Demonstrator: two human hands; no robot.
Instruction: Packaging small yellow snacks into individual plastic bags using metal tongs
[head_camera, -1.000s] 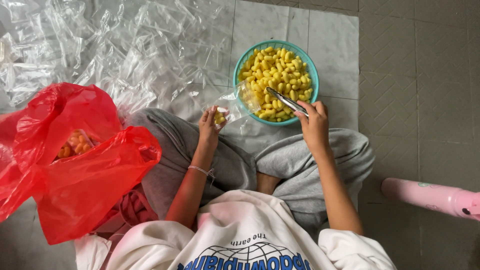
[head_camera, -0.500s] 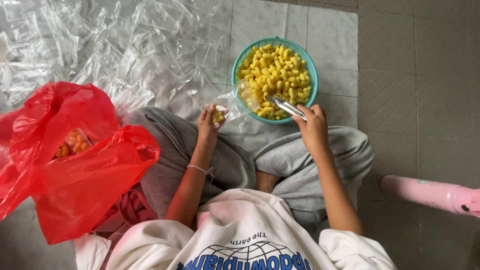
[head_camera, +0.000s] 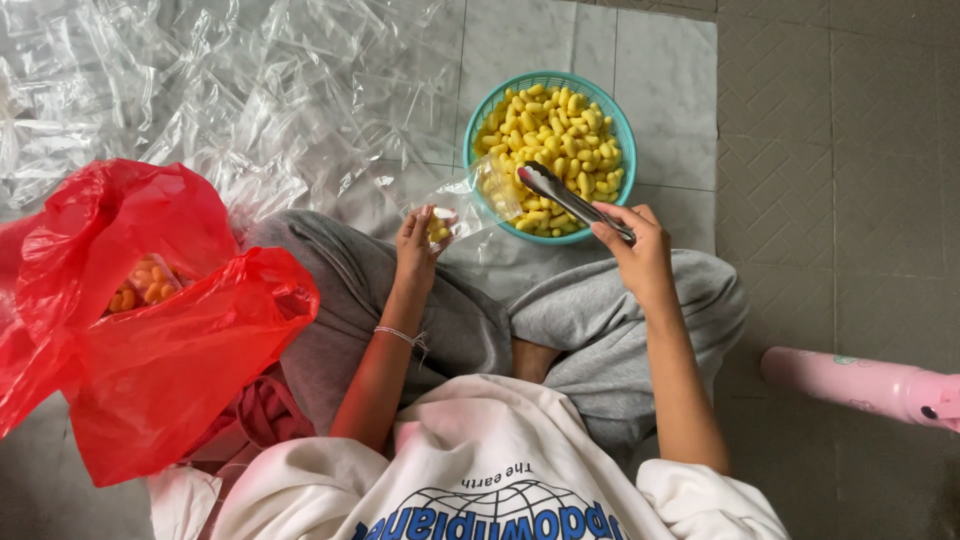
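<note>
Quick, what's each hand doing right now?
Left hand: closed on a small clear bag with a few yellow pieces inside.
Right hand: closed on metal tongs over the green basket.

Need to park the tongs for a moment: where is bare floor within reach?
Bare tiles lie right of the teal basket, between it and the pink object, beyond the right hand holding the tongs. Left is crowded: clear bags, red bag, left hand with its small bag.
</note>
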